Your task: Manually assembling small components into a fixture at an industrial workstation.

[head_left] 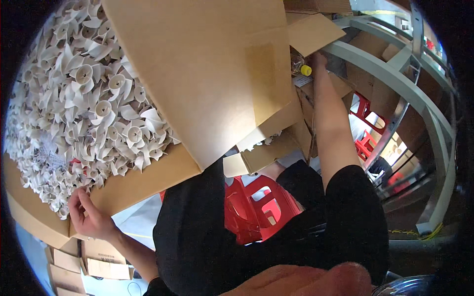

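Note:
A large open cardboard carton (148, 175) at the left is heaped with white plastic fan impellers (101, 108), each with a round hub and curved blades. My left hand (93, 218) is at the carton's near rim, thumb and fingers drawn together against the nearest impellers; what they pinch, if anything, is too small to tell. My right arm stretches far forward to the right. There, my right hand (320, 60) is beside a clear bottle with a yellow cap (305, 70), close under a raised cardboard flap (316, 33). Its fingers are hidden.
A broad cardboard panel (207, 64) stands between my arms. Beyond my lap is a smaller open carton (269, 153) with white bits. A red plastic stool (237, 212) shows below it. A grey-green metal frame (434, 113) curves along the right. Flattened boxes (101, 256) lie lower left.

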